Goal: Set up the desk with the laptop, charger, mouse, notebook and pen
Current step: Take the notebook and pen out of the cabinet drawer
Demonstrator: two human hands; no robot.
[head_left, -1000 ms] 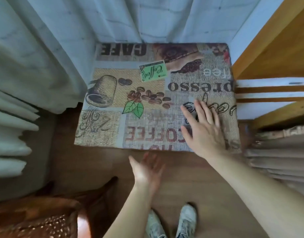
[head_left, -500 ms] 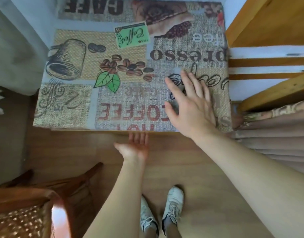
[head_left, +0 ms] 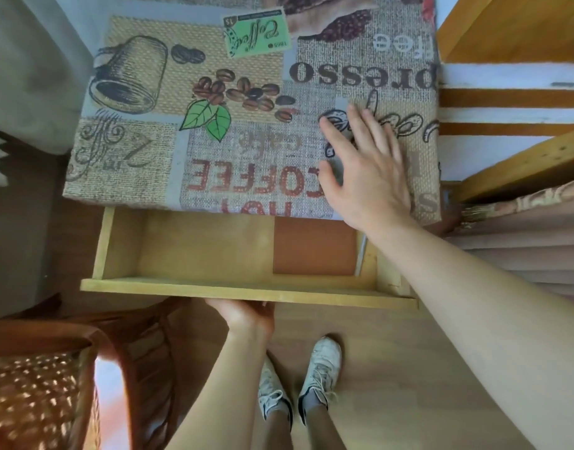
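Since half a second ago, drawer (head_left: 233, 251) has slid out at six o'clock under desk (head_left: 233, 131); notebook (head_left: 314, 246) lies inside, pen (head_left: 360, 254) beside it at three o'clock; left hand (head_left: 246, 315) grips the front; right hand (head_left: 366, 170) presses flat, spread; next, probably lift the notebook out.

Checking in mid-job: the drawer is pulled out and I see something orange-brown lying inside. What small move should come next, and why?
Probably release the drawer front and bring the left hand up to the flat orange-brown item at the drawer's right end. It may be the notebook, though I cannot tell. The right hand lies flat on the tablecloth, and the desk top shows none of the task's things.
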